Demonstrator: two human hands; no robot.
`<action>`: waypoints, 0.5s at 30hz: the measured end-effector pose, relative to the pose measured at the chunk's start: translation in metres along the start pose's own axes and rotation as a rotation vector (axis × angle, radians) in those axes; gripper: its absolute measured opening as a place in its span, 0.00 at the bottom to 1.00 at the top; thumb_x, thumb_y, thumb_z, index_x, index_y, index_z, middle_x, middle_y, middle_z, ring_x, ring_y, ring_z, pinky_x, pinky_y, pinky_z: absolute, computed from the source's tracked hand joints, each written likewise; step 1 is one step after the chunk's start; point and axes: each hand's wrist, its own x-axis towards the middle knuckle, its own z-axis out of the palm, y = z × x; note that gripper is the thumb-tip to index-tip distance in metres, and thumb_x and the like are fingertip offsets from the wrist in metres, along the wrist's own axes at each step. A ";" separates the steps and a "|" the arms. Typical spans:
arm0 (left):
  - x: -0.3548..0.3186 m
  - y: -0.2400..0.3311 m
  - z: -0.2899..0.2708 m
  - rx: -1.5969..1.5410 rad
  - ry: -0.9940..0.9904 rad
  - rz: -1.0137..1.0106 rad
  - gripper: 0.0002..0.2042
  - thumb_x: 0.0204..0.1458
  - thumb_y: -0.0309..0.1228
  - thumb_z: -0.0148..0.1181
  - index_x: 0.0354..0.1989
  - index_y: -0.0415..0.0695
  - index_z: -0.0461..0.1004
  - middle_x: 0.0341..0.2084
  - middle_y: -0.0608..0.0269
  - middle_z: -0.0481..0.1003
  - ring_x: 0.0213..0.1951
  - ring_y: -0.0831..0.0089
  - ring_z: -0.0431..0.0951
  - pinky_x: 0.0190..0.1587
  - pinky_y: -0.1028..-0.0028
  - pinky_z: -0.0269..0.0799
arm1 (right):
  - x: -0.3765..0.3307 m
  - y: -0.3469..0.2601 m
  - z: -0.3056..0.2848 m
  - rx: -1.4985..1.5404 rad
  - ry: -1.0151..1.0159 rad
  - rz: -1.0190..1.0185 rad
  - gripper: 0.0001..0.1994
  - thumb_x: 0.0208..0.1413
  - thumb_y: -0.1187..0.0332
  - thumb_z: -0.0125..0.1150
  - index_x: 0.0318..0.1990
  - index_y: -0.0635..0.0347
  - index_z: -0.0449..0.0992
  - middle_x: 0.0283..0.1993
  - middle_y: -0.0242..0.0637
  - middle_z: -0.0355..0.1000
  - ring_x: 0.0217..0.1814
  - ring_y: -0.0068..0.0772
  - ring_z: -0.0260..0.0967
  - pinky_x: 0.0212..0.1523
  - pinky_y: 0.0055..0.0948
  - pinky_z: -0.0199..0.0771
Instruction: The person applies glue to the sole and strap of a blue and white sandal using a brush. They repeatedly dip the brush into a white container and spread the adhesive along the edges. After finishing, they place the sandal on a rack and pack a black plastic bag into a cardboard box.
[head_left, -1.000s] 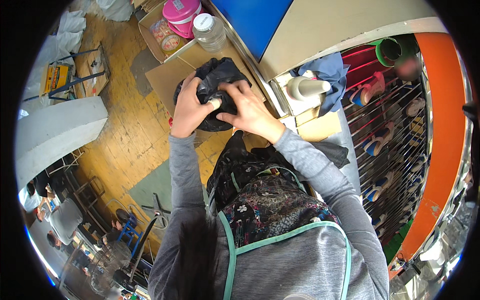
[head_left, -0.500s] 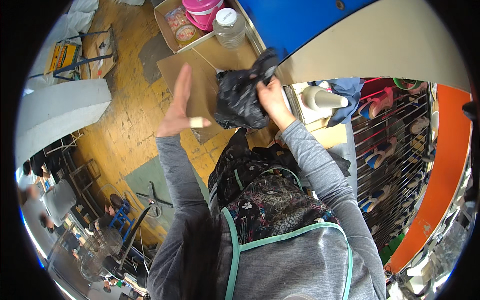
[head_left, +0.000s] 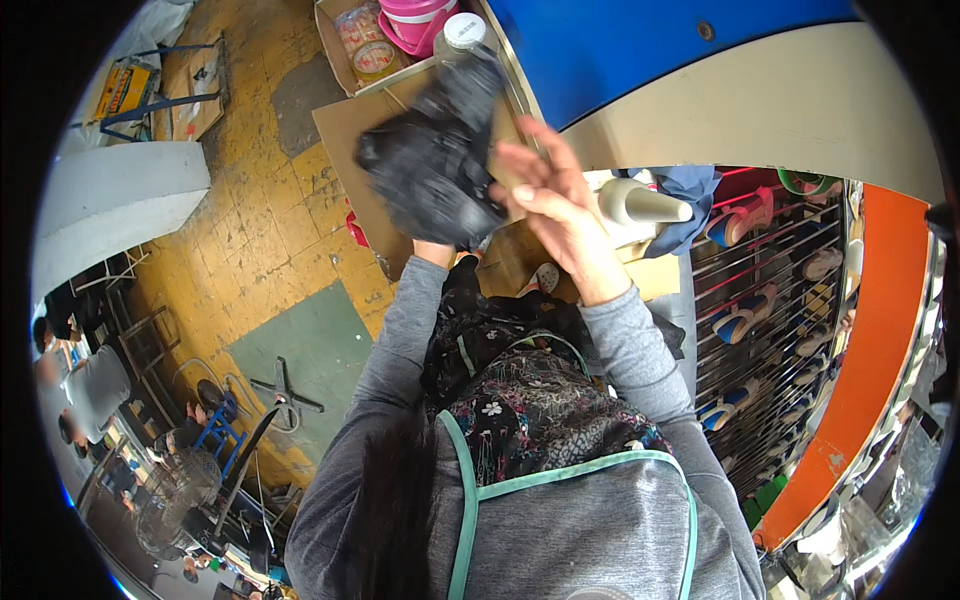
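From the head view, the dark bundle [head_left: 432, 160] has changed hands: half a second ago my right hand gripped it alone while my left stood open and flat beside it, and 1 second ago both hands pressed on it lower down. Now my left hand [head_left: 425, 240] is hidden under the bundle, so I judge it carries the load, though I cannot tell how its fingers close. My right hand [head_left: 545, 195] has let go and stands open, palm toward the bundle, fingers spread and just touching its right side. That suggests a regrip or a turn of the piece is under way. The bundle is raised above the cardboard sheet [head_left: 350, 140], left of the white cone [head_left: 640, 205]. It looks black, crumpled and limp, with a glossy wrinkled surface and a strap-like end poking up.
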 end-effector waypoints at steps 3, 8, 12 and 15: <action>-0.005 0.020 -0.003 -0.934 0.398 -0.231 0.14 0.57 0.29 0.57 0.50 0.39 0.70 0.44 0.59 0.73 0.46 0.65 0.75 0.47 0.66 0.76 | -0.005 0.007 -0.003 -0.285 0.329 0.167 0.36 0.53 0.62 0.63 0.67 0.51 0.52 0.60 0.45 0.59 0.62 0.44 0.57 0.57 0.53 0.63; -0.029 0.045 0.011 -0.854 0.395 -0.411 0.12 0.57 0.30 0.57 0.46 0.36 0.73 0.43 0.59 0.75 0.46 0.65 0.74 0.51 0.67 0.69 | -0.022 0.047 -0.002 0.478 0.133 0.686 0.30 0.55 0.55 0.62 0.63 0.45 0.57 0.54 0.37 0.67 0.49 0.43 0.72 0.40 0.52 0.76; -0.042 0.061 0.003 0.309 0.153 0.091 0.12 0.56 0.28 0.57 0.47 0.37 0.73 0.45 0.61 0.75 0.46 0.67 0.73 0.51 0.67 0.67 | -0.025 0.058 -0.002 0.207 0.232 0.429 0.23 0.56 0.74 0.61 0.58 0.50 0.63 0.49 0.33 0.71 0.45 0.31 0.74 0.38 0.36 0.80; -0.035 0.086 0.007 -1.146 0.360 -0.237 0.14 0.56 0.28 0.57 0.50 0.38 0.71 0.44 0.65 0.74 0.44 0.75 0.73 0.47 0.73 0.70 | -0.024 0.054 -0.002 -0.287 0.213 0.053 0.23 0.47 0.80 0.63 0.52 0.51 0.69 0.48 0.35 0.71 0.45 0.30 0.73 0.44 0.28 0.77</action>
